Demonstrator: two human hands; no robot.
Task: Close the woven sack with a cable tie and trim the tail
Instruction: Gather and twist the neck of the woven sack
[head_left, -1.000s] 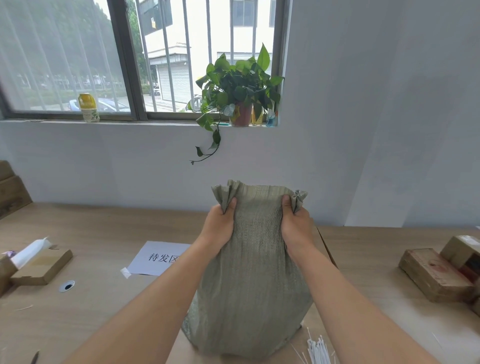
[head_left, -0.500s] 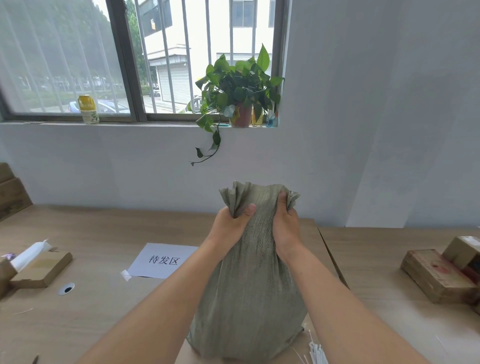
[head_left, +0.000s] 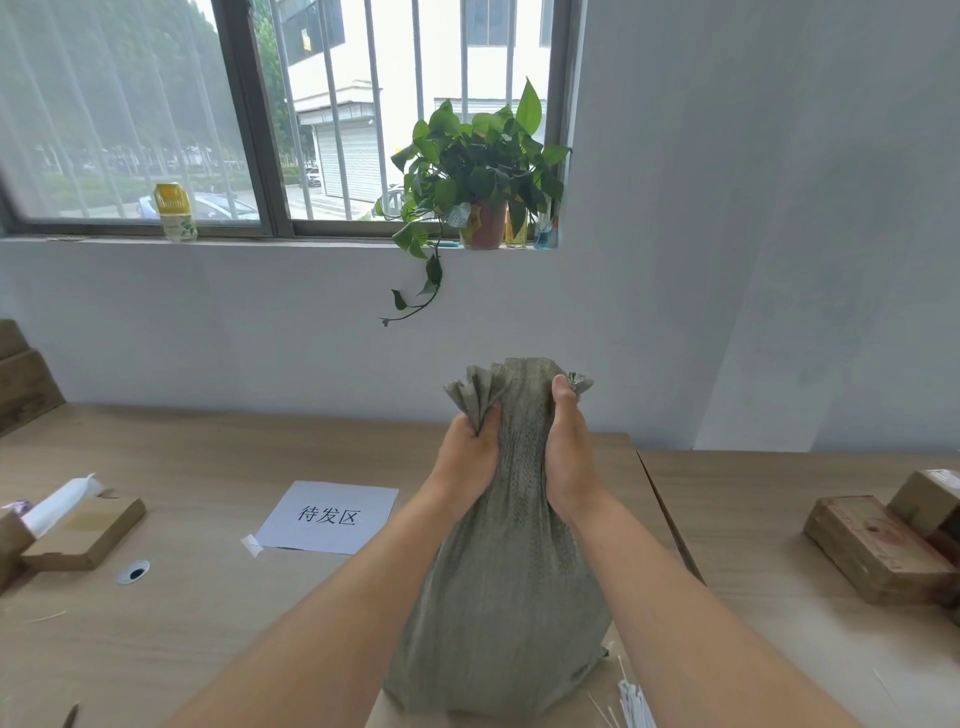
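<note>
- The wooden table (head_left: 156, 623) carries a white paper sheet (head_left: 328, 515) printed "待发区", at 9 o'clock from the sack.
- The woven sack (head_left: 501, 587) stands upright at table centre.
- The left hand (head_left: 466, 458) and the right hand (head_left: 567, 453) squeeze the sack's gathered neck from either side.
- White cable ties (head_left: 631, 699) lie at 5 o'clock.

Both my left hand (head_left: 467, 457) and my right hand (head_left: 569, 457) are wrapped round the neck of the sack (head_left: 498, 597), which stands upright between my forearms. To the left, bare tabletop (head_left: 208, 623) runs out to a paper sheet (head_left: 330, 517) and a cardboard box (head_left: 85, 532). On the right, the white cable ties (head_left: 636, 704) lie just beside the sack's base, and the brown boxes (head_left: 878, 551) sit well apart at the edge.
</note>
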